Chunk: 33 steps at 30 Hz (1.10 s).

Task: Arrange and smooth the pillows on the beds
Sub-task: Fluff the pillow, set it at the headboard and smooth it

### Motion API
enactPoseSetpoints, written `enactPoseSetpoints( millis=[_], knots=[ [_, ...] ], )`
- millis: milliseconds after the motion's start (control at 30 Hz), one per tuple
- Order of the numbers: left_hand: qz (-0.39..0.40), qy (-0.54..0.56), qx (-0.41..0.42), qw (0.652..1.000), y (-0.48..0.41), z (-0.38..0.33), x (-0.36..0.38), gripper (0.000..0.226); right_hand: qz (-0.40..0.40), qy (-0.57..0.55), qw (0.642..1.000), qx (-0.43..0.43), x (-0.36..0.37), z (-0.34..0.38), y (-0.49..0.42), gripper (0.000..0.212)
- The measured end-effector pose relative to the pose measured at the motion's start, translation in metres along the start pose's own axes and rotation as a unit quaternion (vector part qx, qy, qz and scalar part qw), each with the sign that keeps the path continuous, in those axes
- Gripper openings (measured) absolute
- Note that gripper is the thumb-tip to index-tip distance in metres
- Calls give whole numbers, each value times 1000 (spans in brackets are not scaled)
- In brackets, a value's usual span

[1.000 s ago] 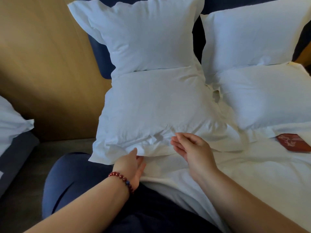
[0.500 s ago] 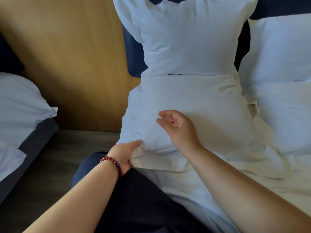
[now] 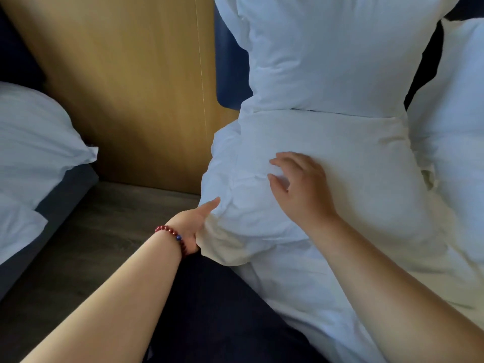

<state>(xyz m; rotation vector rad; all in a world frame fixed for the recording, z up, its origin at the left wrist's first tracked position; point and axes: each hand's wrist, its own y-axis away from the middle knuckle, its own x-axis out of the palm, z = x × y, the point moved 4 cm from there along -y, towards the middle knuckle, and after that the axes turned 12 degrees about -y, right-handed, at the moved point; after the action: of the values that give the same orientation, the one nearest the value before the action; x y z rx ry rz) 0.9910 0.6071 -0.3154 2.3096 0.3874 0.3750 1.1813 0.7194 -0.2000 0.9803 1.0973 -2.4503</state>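
Right hand [image 3: 301, 189] now lies down on the front pillow [image 3: 353, 179], where half a second ago it hovered just above; left hand [image 3: 193, 224] keeps the same near-left corner.

Bed [image 3: 327, 310] fills the right side, white sheet rumpled. Front pillow lies flat at the bed's left edge, its far end tucked against the upright pillow [image 3: 340, 61], which leans on the dark blue headboard [image 3: 230, 74]. More white pillows [image 3: 458, 127] sit just beside, on the right. Second bed's pillow [image 3: 34, 142] is well apart across the floor [image 3: 91, 231].

Right hand's fingers [image 3: 281, 159] are spread and relaxed on the fabric, holding nothing. Left thumb [image 3: 210, 204] lies on top of the corner and the other fingers are tucked under the flap; it reads as a pinch on the corner. Red bead bracelet [image 3: 171, 235] on the left wrist.

Step, as I judge it: smoothing the front pillow, the corner held taut. Creases bunch between the two hands. Next move likely calls for a flat palm stroke away from the pinned corner, light enough that the pillow does not slide off the bed edge.
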Motion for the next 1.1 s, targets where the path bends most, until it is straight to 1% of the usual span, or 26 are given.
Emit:
enactPoseSetpoints(
  millis=[33, 67, 100, 167, 200, 300, 333, 400, 433, 533, 600, 633, 667, 733, 800, 833, 867, 900, 933, 967, 1033, 1100],
  knots=[
    [-19, -2, 4, 1000, 0, 1, 1, 62, -1, 20, 1000, -1, 1, -3, -3, 29],
    [-45, 2, 14, 999, -3, 1, -1, 52, -2, 33, 999, -5, 2, -6, -4, 29],
    [-88, -2, 43, 995, -8, 3, -8, 43, -4, 40, 999, -11, 4, -8, -4, 29],
    [-172, -29, 115, 978, -8, 7, -14, 40, -9, 46, 998, -29, 7, -11, 1, 28],
    [-200, -28, 145, 969, -5, 8, -14, 38, -13, 46, 998, -37, 8, -10, 3, 28],
    [-235, -19, 154, 960, -4, 4, -17, 28, -18, 45, 998, -47, 12, -9, 5, 26],
    [-233, -48, 156, 959, -6, -1, -20, 29, -18, 48, 998, -48, 13, -9, 6, 25],
    [-194, -128, 159, 960, -9, -20, -21, 44, -18, 56, 997, -48, 14, -8, 5, 25],
    [-171, -147, 145, 963, -13, -29, -20, 53, -16, 58, 997, -48, 14, -7, 3, 25],
    [-98, -137, 80, 982, -24, -49, -1, 80, -1, 51, 997, -54, 14, -1, -11, 30],
    [-76, -126, 57, 988, -28, -56, 11, 87, 8, 57, 996, -65, 11, 2, -29, 33],
    [-64, -96, 49, 992, -32, -56, 12, 85, 20, 69, 995, -65, 10, 0, -41, 35],
    [-60, -55, 42, 996, -37, -56, 11, 77, 41, 87, 994, -54, 9, -6, -52, 39],
    [-66, 17, 76, 995, -40, -50, 6, 46, 104, 134, 985, -1, 6, -25, -71, 49],
    [-100, 40, 106, 988, -41, -40, 0, 29, 135, 178, 974, 42, 5, -44, -81, 59],
    [-114, 46, 114, 986, -41, -36, -2, 26, 140, 190, 971, 50, 5, -49, -83, 63],
    [-120, 49, 124, 984, -42, -36, -4, 27, 144, 196, 969, 51, 6, -51, -84, 65],
    [-113, 48, 130, 984, -43, -40, -3, 33, 148, 200, 967, 48, 8, -50, -85, 66],
    [-93, 40, 130, 986, -45, -45, -1, 40, 150, 200, 967, 42, 9, -49, -86, 66],
    [-67, 36, 131, 988, -49, -54, 1, 42, 150, 199, 968, 34, 11, -48, -89, 66],
    [-28, 35, 129, 991, -56, -77, 9, 32, 152, 187, 970, 3, 14, -46, -97, 64],
    [-7, 52, 124, 991, -65, -106, 21, 27, 148, 183, 970, -59, 20, -42, -112, 63]
  ],
)
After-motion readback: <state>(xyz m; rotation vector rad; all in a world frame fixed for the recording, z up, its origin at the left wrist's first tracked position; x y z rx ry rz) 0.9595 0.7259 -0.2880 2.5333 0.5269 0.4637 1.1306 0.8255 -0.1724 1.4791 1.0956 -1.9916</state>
